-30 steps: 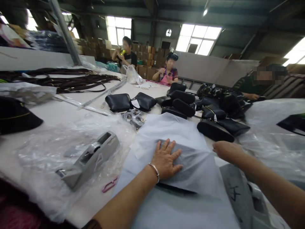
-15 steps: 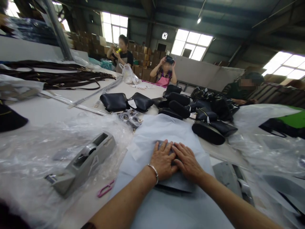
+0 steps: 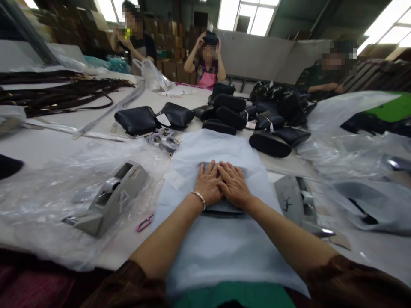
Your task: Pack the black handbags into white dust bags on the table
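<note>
My left hand [image 3: 209, 186], with a silver bangle at its wrist, lies flat with fingers apart. Pressed close against it and partly overlapping, my right hand [image 3: 235, 186] also rests flat, fingers stretched out. Both lie on a dark, flattish object [image 3: 221, 212] seen through a translucent white bag [image 3: 195, 261]; most of that object is hidden under my palms. The bag is spread over the table in front of me, its near end reaching the front edge.
A grey tape dispenser [image 3: 120, 194] stands left on crumpled clear plastic [image 3: 41, 196]; another tape dispenser [image 3: 290, 201] stands right. Pink-handled snips [image 3: 144, 223] lie at left. Beyond are several black pouches [image 3: 136, 120], coiled straps [image 3: 163, 140] and dark straps [image 3: 64, 96]. Several people are across the table.
The view has tilted down, showing more of the near table edge and my sleeves. Both hands stay flat on the bagged object, drawn slightly closer together.
</note>
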{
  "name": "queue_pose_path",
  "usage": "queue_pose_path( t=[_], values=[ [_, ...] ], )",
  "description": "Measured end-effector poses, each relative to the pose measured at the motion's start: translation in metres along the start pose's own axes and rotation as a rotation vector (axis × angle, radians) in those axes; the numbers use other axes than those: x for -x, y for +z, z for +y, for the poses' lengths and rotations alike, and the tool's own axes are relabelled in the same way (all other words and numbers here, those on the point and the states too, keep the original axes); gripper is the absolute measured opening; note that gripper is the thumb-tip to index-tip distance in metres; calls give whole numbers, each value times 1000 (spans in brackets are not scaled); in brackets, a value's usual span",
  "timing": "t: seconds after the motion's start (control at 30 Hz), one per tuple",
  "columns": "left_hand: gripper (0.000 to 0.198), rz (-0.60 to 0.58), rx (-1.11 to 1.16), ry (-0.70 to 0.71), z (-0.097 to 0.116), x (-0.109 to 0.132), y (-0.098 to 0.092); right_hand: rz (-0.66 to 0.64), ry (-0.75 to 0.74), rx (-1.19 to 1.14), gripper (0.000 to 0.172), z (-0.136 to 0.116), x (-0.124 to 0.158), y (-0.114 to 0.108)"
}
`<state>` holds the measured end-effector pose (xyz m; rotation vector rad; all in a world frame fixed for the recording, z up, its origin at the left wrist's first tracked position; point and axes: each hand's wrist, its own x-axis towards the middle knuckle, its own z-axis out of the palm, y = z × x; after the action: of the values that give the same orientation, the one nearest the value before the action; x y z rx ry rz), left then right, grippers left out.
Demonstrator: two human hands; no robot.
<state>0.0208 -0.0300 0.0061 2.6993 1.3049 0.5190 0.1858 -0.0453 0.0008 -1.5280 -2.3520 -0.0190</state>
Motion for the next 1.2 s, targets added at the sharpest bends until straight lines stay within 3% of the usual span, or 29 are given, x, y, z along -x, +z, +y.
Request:
queue_pose_path(
  t=[0.23,0.47,0.63,0.73,0.87,0.93,1.07,1.2],
  values=[
    [68,-71,-28,2,3,-4,-1,-24,90,-65,60,15,9,3],
    [79,-200,-59,73,4,18,-10,-11,98,-65,64,20,18,6],
    [78,-237,-102,43,7,25,-11,-76,143,-24,63,24,35,-9],
    [78,-253,-113,23,9,24,-12,-128,77,-26,59,16,62,-32],
    [80,-275,-119,10,11,23,-12,-180,-197,-212,48,-14,124,-60],
    [80,-285,-118,3,12,23,-12,-245,-297,-295,54,-33,158,-68],
    [80,-292,-122,-8,14,22,-11,-318,-362,-197,67,-62,204,-69],
    [80,-281,-142,-15,16,23,-10,-202,-464,-91,41,-69,218,-53]
  ],
)
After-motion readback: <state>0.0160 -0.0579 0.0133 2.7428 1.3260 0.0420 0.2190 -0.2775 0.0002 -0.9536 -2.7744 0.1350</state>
